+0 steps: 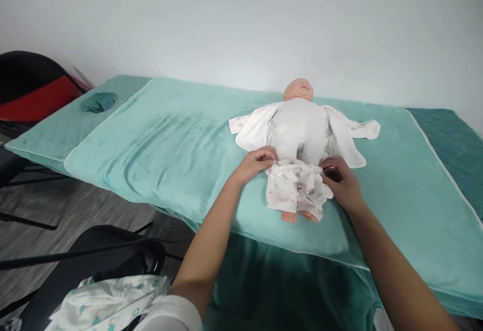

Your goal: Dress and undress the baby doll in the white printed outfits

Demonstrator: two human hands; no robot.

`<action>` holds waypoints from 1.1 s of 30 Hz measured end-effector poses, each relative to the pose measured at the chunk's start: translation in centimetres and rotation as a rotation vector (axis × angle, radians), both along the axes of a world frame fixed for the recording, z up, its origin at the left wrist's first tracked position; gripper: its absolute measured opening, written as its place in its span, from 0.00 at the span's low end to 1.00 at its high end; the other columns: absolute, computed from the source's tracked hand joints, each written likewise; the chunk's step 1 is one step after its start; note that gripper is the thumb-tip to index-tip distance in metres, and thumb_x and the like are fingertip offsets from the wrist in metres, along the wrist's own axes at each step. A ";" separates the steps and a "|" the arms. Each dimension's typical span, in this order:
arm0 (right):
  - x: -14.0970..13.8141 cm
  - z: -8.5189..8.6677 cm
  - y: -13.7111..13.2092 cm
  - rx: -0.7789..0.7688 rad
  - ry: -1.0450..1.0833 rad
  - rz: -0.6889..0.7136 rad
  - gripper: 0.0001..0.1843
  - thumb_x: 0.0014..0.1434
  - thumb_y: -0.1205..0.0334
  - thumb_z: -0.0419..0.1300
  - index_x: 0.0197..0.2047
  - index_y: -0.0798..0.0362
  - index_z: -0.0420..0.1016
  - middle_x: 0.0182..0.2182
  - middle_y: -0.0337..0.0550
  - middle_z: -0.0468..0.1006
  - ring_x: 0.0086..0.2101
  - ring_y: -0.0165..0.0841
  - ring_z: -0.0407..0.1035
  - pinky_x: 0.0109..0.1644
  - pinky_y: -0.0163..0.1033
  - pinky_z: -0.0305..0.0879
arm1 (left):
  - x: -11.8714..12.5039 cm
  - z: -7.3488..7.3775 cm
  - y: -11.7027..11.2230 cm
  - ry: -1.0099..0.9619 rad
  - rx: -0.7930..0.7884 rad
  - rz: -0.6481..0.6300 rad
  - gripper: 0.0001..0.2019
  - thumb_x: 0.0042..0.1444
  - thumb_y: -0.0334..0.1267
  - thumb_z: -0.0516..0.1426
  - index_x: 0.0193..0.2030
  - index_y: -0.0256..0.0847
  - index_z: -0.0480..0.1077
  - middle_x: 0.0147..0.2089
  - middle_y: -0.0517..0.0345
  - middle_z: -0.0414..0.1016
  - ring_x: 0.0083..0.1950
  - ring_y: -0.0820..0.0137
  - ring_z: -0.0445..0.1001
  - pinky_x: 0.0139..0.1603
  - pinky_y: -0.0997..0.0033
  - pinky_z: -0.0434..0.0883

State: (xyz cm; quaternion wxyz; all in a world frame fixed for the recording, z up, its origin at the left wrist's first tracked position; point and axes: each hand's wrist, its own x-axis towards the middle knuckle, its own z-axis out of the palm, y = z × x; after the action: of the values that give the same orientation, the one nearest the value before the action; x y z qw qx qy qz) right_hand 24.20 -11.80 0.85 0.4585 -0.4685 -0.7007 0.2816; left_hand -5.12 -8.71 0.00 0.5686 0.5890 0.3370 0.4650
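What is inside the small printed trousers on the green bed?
Two doll feet show at the lower ends of the small printed trousers, so the legs are probably inside. The legs themselves cannot be seen, because the trousers cover them.

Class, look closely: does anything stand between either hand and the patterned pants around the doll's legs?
Nothing visible does: the left hand and right hand touch the patterned pants directly, at opposite sides of the waist.

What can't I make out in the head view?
All head view:
Legs of the doll: mostly covered by the pants.
Doll's arms: hidden by the shirt.
Pants print: too small to identify.
Patterned cloth on the black chair: cut off by the bottom edge.
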 end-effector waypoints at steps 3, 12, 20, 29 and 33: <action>0.1 0.1 0.1 -0.048 -0.044 0.030 0.15 0.57 0.47 0.67 0.39 0.48 0.74 0.41 0.43 0.73 0.40 0.36 0.68 0.42 0.42 0.67 | 0.1 0.2 -0.2 0.031 0.007 0.000 0.14 0.57 0.49 0.63 0.35 0.39 0.78 0.41 0.54 0.73 0.41 0.69 0.70 0.43 0.69 0.66; 0.1 2.0 2.6 0.255 -0.375 -0.004 0.07 0.62 0.57 0.59 0.34 0.49 0.67 0.50 0.51 0.73 0.53 0.44 0.68 0.58 0.53 0.65 | 0.2 0.6 -0.6 0.160 0.130 -0.023 0.08 0.54 0.43 0.66 0.35 0.41 0.78 0.41 0.55 0.72 0.37 0.71 0.67 0.38 0.68 0.65; -2.3 2.8 5.4 0.026 -0.148 -0.331 0.09 0.59 0.53 0.61 0.37 0.47 0.66 0.33 0.41 0.77 0.34 0.36 0.70 0.39 0.43 0.69 | 1.8 1.2 0.9 0.180 0.281 0.314 0.06 0.65 0.39 0.57 0.37 0.42 0.68 0.59 0.50 0.73 0.56 0.66 0.72 0.56 0.65 0.68; -1.0 2.8 11.2 -0.426 0.421 -0.081 0.25 0.46 0.45 0.72 0.32 0.46 0.60 0.22 0.32 0.65 0.22 0.30 0.58 0.26 0.36 0.55 | 3.4 1.7 8.4 0.245 0.193 0.530 0.05 0.67 0.39 0.54 0.39 0.44 0.62 0.35 0.62 0.68 0.39 0.70 0.68 0.45 0.70 0.65; -0.4 0.7 11.2 -0.394 0.412 -0.138 0.23 0.49 0.45 0.72 0.34 0.47 0.64 0.24 0.32 0.66 0.23 0.28 0.57 0.26 0.35 0.54 | 3.1 0.2 8.3 0.205 0.077 0.454 0.06 0.66 0.41 0.55 0.39 0.43 0.63 0.34 0.62 0.67 0.38 0.71 0.67 0.44 0.70 0.64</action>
State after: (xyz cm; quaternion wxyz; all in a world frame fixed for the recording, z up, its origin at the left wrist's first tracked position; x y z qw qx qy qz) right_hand 23.76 -0.62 1.56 0.5094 -0.5280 -0.4911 0.4696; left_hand -2.06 -0.39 0.17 0.3897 0.5633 0.4986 0.5312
